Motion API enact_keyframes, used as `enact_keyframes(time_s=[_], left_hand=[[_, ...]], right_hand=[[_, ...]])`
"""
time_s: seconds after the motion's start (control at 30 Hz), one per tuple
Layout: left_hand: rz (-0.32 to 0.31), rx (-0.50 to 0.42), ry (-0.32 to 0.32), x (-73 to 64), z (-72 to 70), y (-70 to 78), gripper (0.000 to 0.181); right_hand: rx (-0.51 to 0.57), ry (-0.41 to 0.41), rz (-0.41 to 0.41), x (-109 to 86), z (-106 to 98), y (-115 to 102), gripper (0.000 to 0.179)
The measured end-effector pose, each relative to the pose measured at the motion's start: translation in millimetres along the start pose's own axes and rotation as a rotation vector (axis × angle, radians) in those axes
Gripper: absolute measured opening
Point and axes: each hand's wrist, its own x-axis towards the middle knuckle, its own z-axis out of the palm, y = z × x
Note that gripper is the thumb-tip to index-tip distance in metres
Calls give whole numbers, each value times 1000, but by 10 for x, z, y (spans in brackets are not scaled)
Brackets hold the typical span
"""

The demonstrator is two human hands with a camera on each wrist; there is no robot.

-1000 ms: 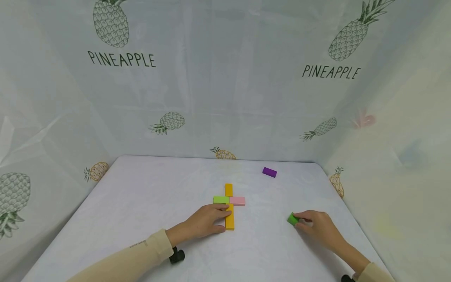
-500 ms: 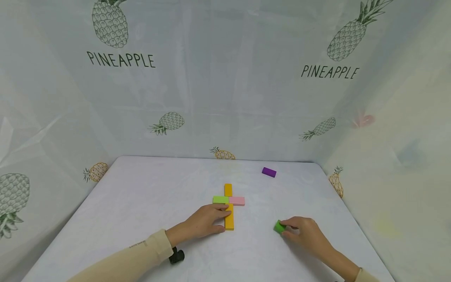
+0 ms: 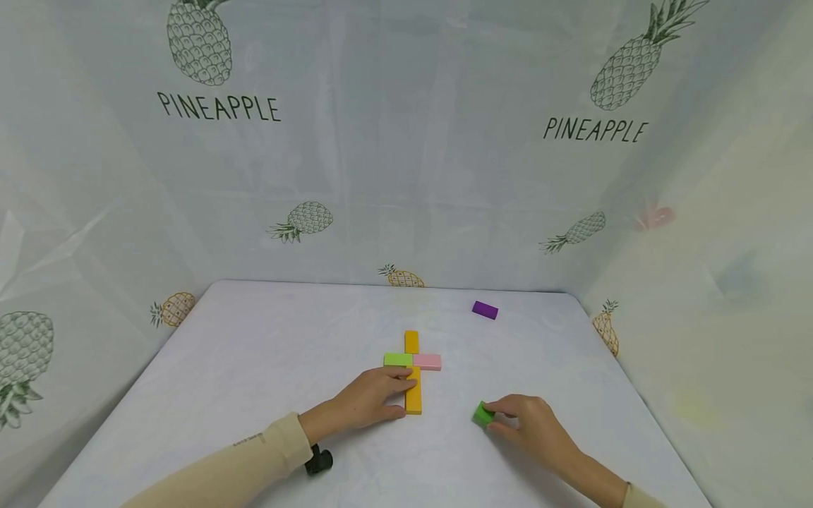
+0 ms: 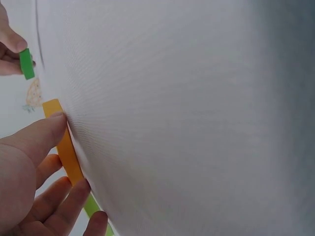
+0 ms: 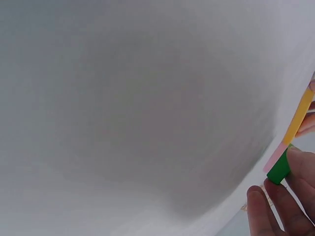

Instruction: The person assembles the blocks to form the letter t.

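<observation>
My left hand point(image 3: 371, 396) rests with its fingertips on a long orange block point(image 3: 413, 401), the thumb by its near end. Beyond that block, a light green block point(image 3: 397, 360) and a pink block point(image 3: 428, 362) lie end to end crosswise, with another orange block point(image 3: 411, 342) behind them. Together they form a cross. To the right, my right hand point(image 3: 530, 427) pinches a green block point(image 3: 483, 415) between thumb and fingers, as the right wrist view also shows with the green block point(image 5: 279, 168). A gap separates it from the cross.
A purple block point(image 3: 485, 310) lies near the back of the white table point(image 3: 286, 339), right of centre. A pale curtain point(image 3: 406, 155) printed with pineapples hangs around the back and sides.
My right hand has moved left and slightly nearer the front edge with the green block, closer to the cross. The left hand stays in place on the long orange block.
</observation>
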Motion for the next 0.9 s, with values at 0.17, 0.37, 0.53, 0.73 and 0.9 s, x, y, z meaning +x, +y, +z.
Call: enact_keyframes(time_s=[0.17,0.37,0.53,0.73,0.9], left_hand=[[5,4,5,1,4,-4,58],[11,8,2,-1,-11,3,58],[12,16,2,-4,-21,12,58],[16,14,11,-12,-28,22,58],[19,11,14,-16,-35,25,57]], right_hand=[[12,-8,-25,25,33,-87,28],[10,-35,-44,66,81,-194,28],[8,-69,-41,113,124,-282,28],[44,-84,-84,160,193,-365,26],[59,-100,-117,208,262,-435,26]])
